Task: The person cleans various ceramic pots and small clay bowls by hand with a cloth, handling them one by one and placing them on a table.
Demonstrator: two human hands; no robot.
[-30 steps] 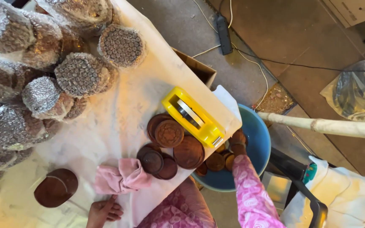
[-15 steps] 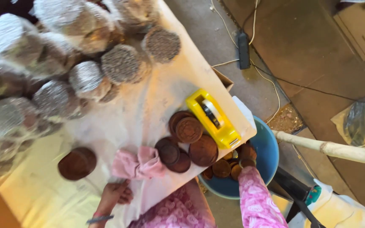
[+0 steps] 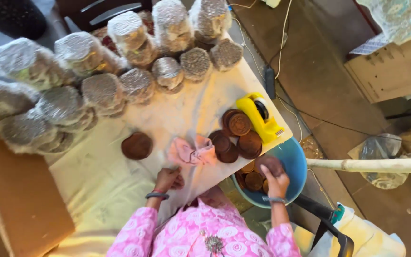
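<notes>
My right hand (image 3: 277, 182) grips a round brown disc (image 3: 268, 164) just above a blue tub (image 3: 295, 161) that holds several more brown discs (image 3: 253, 180). My left hand (image 3: 167, 179) rests with curled fingers on the white table cover (image 3: 96, 181), touching the edge of a crumpled pink cloth (image 3: 192, 153). Several brown discs (image 3: 236, 135) lie piled on the table between the cloth and a yellow tape dispenser (image 3: 259, 117). One brown disc (image 3: 137, 145) lies alone left of the cloth.
Many plastic-wrapped stacks of discs (image 3: 101, 90) crowd the far side of the table. A brown cardboard box (image 3: 20, 200) stands at the left. A pale pole (image 3: 372, 165), a power strip with cables (image 3: 270, 82), a clear bag (image 3: 381, 157) and another cardboard box (image 3: 391, 71) are on the floor at right.
The view has swung, so the table sits more to the right. My right hand has lifted a brown disc from the tub. My left hand has moved up to the pink cloth.
</notes>
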